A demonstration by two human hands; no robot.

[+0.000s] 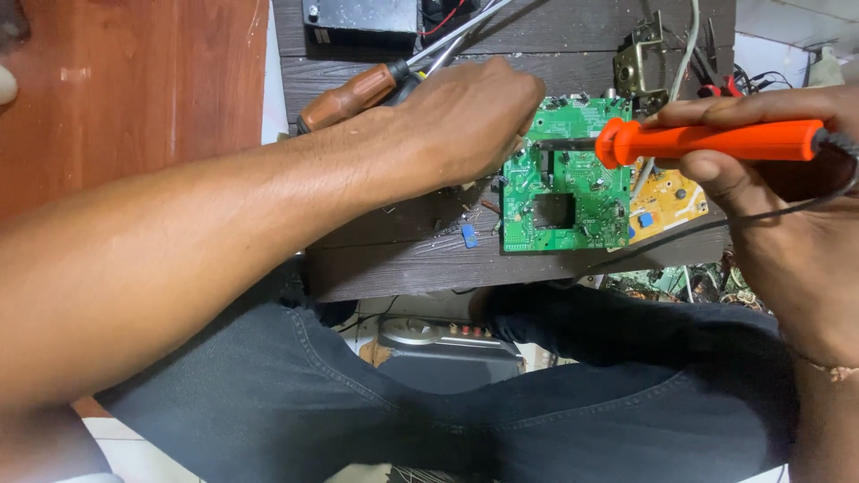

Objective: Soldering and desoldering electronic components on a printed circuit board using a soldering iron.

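A green circuit board [564, 192] with a square hole lies on a dark wooden bench [403, 259]. My right hand [769, 179] grips an orange soldering iron [707, 141], whose dark tip points left over the board's upper part. My left hand [465, 121] rests at the board's upper left edge with fingers curled toward the iron's tip. I cannot tell what those fingers pinch. A brown-handled screwdriver [353, 94] lies just behind my left hand.
A yellow circuit board [667, 201] sits to the right of the green one. A metal bracket [637, 63], wires and a dark box [358, 16] line the bench's far edge. A small blue part [469, 235] lies by the board. A grey device [447, 344] sits under the bench between my knees.
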